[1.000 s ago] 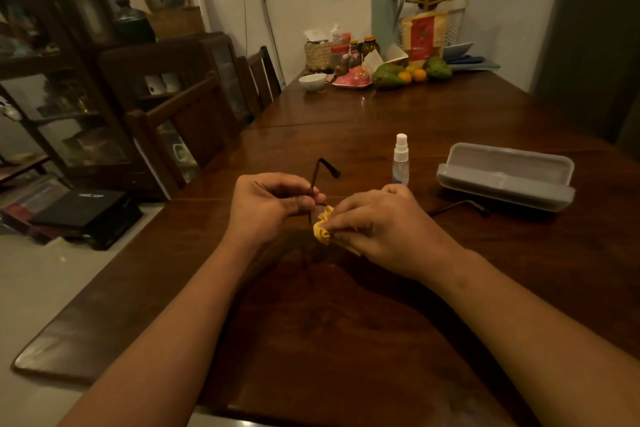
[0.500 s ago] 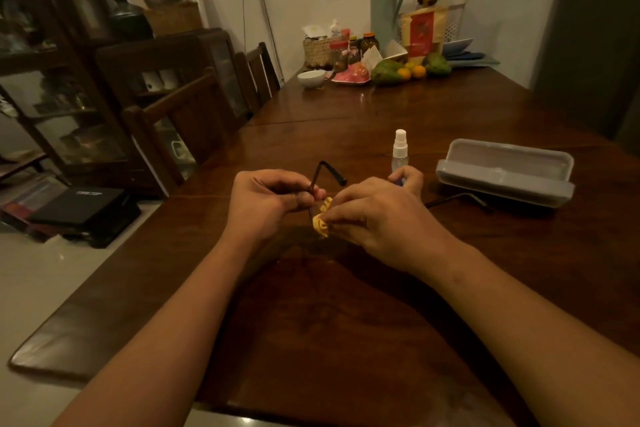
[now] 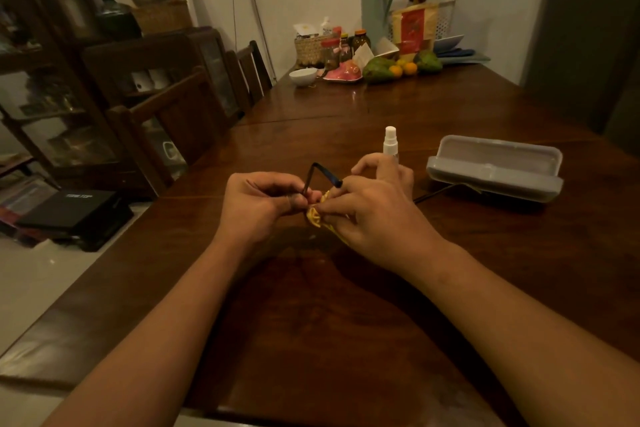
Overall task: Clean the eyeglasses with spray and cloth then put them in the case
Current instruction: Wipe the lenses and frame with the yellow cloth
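My left hand [image 3: 263, 204] pinches the dark-framed eyeglasses [image 3: 320, 173] above the wooden table; one temple arm sticks up between my hands, the other shows past my right wrist. My right hand [image 3: 374, 215] pinches a yellow cloth [image 3: 315, 217] against a lens, which is mostly hidden by the fingers. A small white spray bottle [image 3: 390, 144] stands upright just behind my right hand. The grey eyeglass case [image 3: 495, 166] lies open to the right of the bottle.
At the table's far end [image 3: 450, 104] stand a white bowl [image 3: 303, 75], jars, a basket, fruit and a pink dish. Wooden chairs [image 3: 180, 114] line the left side, with a dark cabinet behind. A black box [image 3: 69, 208] lies on the floor at left.
My hands have shifted slightly away from me with the glasses, and my right fingers have worked the cloth over the lens. Bottle and case have not moved.
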